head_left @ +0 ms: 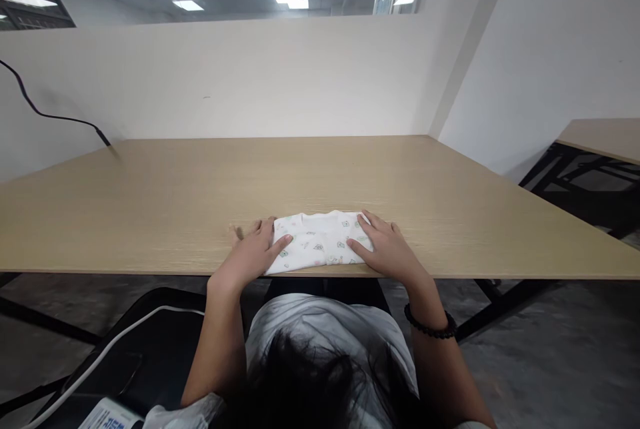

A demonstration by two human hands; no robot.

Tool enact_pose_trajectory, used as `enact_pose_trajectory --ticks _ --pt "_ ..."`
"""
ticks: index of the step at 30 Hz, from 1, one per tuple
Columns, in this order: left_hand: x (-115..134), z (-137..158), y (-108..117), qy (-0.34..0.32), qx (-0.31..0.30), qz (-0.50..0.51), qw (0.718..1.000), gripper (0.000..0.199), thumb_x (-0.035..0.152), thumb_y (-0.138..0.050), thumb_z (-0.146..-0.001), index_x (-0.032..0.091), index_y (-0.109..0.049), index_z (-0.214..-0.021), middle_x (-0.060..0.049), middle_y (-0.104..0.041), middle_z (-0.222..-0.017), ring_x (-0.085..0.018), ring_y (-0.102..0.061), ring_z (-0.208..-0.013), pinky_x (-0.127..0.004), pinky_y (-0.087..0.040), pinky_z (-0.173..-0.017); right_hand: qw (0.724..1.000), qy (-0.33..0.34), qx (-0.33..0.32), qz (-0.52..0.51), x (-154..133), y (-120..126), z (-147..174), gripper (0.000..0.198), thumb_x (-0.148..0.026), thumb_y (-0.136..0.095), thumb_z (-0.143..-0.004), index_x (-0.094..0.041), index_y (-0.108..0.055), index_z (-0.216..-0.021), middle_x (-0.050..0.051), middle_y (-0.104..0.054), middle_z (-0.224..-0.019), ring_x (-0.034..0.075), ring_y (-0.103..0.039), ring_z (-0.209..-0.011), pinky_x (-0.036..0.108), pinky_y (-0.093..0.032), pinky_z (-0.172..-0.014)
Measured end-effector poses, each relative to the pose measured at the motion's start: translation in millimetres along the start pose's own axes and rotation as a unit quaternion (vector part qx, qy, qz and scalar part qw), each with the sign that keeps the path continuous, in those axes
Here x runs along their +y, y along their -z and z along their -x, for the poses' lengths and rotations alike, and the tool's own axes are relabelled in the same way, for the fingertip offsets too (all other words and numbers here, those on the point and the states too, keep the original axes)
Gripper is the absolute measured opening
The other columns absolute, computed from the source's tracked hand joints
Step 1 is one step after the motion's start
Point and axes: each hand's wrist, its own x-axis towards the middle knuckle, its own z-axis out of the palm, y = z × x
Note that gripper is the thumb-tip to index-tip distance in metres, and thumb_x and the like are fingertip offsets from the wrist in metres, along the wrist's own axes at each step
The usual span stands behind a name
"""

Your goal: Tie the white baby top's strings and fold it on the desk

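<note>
A small white cloth with tiny coloured prints [317,241] lies folded into a compact rectangle at the near edge of a light wooden table [200,202]. My left hand [253,252] rests flat on the cloth's left end, fingers spread. On the cloth's right end my right hand [383,245] presses flat, palm down. A dark bead bracelet [430,329] sits on my right wrist. Neither hand grips the cloth.
White partition walls [260,75] close the table at the back and right. A black cable [55,115] hangs down to the table's far left corner. A black chair with a white cable [115,342] stands at my lower left. Another table [605,135] is at the right.
</note>
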Motion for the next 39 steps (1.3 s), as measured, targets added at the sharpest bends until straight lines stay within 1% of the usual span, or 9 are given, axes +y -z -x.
enact_pose_trajectory --ticks 3,10,14,17,21,28,33,36,39 --pt "-2 -6 -2 0.02 -0.029 -0.026 0.999 0.078 0.064 -0.025 -0.099 0.011 -0.03 -0.157 -0.017 -0.029 -0.162 -0.037 -0.012 -0.154 -0.072 0.005 -0.116 1.0 -0.01 -0.007 0.012 -2 1 0 0.075 -0.058 -0.03 -0.099 -0.007 -0.038 -0.154 0.018 -0.032 -0.162 0.032 -0.029 -0.149 0.056 -0.022 -0.119" --pt "-4 -8 -3 0.057 0.015 -0.053 0.997 0.077 0.061 -0.015 -0.101 0.012 -0.026 -0.159 -0.016 -0.019 -0.165 -0.04 -0.01 -0.153 -0.075 -0.001 -0.115 0.999 -0.034 -0.021 0.024 -6 2 0 0.077 -0.059 -0.027 -0.099 -0.009 -0.032 -0.157 0.017 -0.03 -0.163 0.032 -0.027 -0.15 0.058 -0.02 -0.119" --pt "5 23 10 -0.068 0.023 -0.036 0.997 0.08 0.065 -0.019 -0.101 0.014 -0.009 -0.162 -0.015 -0.014 -0.166 -0.034 -0.009 -0.154 -0.065 0.0 -0.121 0.998 -0.054 -0.026 0.025 -8 4 -1 0.082 -0.061 -0.027 -0.098 -0.005 -0.027 -0.158 0.019 -0.027 -0.163 0.033 -0.024 -0.151 0.06 -0.018 -0.119" --pt "18 42 14 -0.197 -0.071 -0.027 0.977 0.082 0.068 -0.028 -0.1 0.02 -0.007 -0.162 -0.01 -0.014 -0.166 -0.027 -0.01 -0.155 -0.051 -0.005 -0.126 0.997 -0.068 -0.023 0.027 -10 4 -1 0.083 -0.062 -0.029 -0.098 -0.004 -0.029 -0.157 0.021 -0.029 -0.162 0.034 -0.023 -0.151 0.06 -0.018 -0.119" --pt "31 42 5 -0.212 -0.145 -0.036 0.966 0.099 0.076 -0.04 -0.092 0.013 -0.009 -0.162 -0.013 -0.005 -0.166 -0.028 -0.005 -0.155 -0.044 -0.011 -0.126 0.995 -0.092 -0.018 0.03 -13 5 -1 0.079 -0.057 -0.03 -0.099 -0.001 -0.03 -0.155 0.024 -0.034 -0.159 0.034 -0.027 -0.149 0.059 -0.019 -0.119" --pt "29 30 -8 -0.195 -0.09 -0.027 0.976 0.107 0.076 -0.058 -0.082 0.02 -0.014 -0.162 -0.015 -0.01 -0.166 -0.033 -0.008 -0.154 -0.052 -0.014 -0.124 0.993 -0.115 0.027 0.024 -13 3 2 0.067 -0.043 -0.031 -0.1 -0.002 -0.037 -0.153 0.023 -0.033 -0.16 0.035 -0.028 -0.148 0.063 -0.022 -0.117" --pt "54 25 -22 -0.169 -0.016 -0.024 0.985 0.109 0.083 -0.047 -0.084 0.014 -0.015 -0.161 -0.018 -0.008 -0.166 -0.04 0.003 -0.153 -0.062 -0.009 -0.122 0.991 -0.078 0.103 0.044 -32 5 4 0.058 -0.031 -0.028 -0.101 -0.008 -0.04 -0.153 0.018 -0.025 -0.164 0.036 -0.019 -0.152 0.069 -0.017 -0.115" --pt "67 20 -32 -0.218 -0.015 -0.03 0.975 0.102 0.082 -0.04 -0.088 0.016 -0.014 -0.162 -0.014 -0.009 -0.167 -0.036 0.001 -0.154 -0.059 -0.007 -0.124 0.996 0.007 0.079 0.045 -50 3 4 0.059 -0.034 -0.023 -0.104 -0.009 -0.036 -0.156 0.015 -0.022 -0.165 0.033 -0.02 -0.153 0.064 -0.017 -0.118" --pt "68 18 -37 -0.224 -0.029 -0.036 0.973 0.106 0.086 -0.039 -0.084 0.015 -0.019 -0.161 -0.012 -0.01 -0.167 -0.036 -0.001 -0.155 -0.057 -0.008 -0.125 0.998 0.023 0.031 0.039 -60 -5 4 0.06 -0.036 -0.018 -0.106 -0.01 -0.035 -0.157 0.014 -0.03 -0.163 0.032 -0.028 -0.15 0.059 -0.02 -0.12"
